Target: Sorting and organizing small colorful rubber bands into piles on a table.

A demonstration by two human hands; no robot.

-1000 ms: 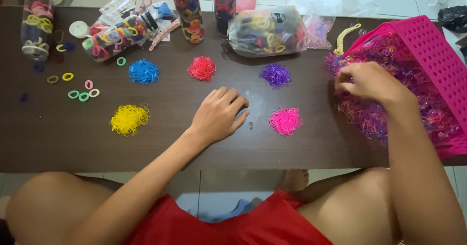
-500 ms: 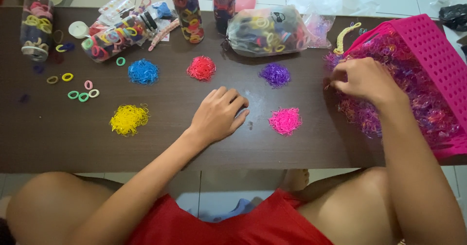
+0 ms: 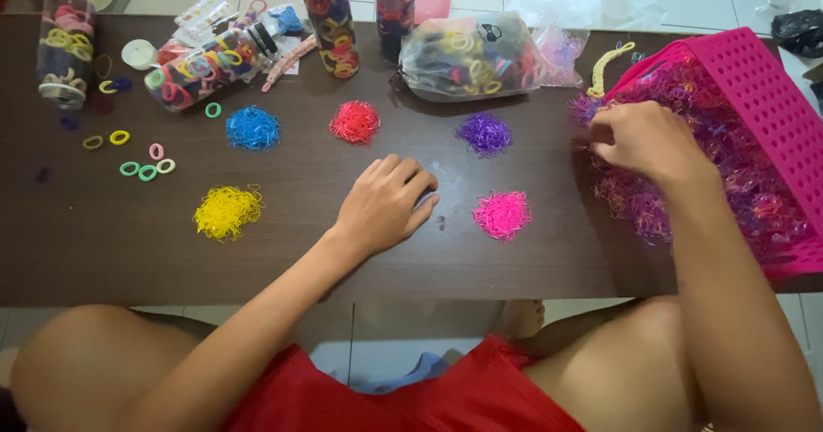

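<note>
- Dark brown wood makes up the table, and every place below is told from the pink pile of tiny elastic bands lying near its middle.
- Just left of the pink pile the left hand rests palm down on the wood, fingers loosely curled together and holding nothing.
- Well to the right of the pink pile the right hand sits on the mixed heap of purple, pink and orange bands; its fingertips are pinched narrowly together at the heap's left edge, and whether a band is caught between them I cannot tell.
- That heap spills out of a tipped magenta basket at the far right.
- Beyond the pink pile lies a purple pile; left of that are a red pile and a blue pile.
- Far left of the pink pile lies a yellow pile.
- Behind the purple pile is a clear bag of larger hair ties, with bottles of ties further left.
</note>
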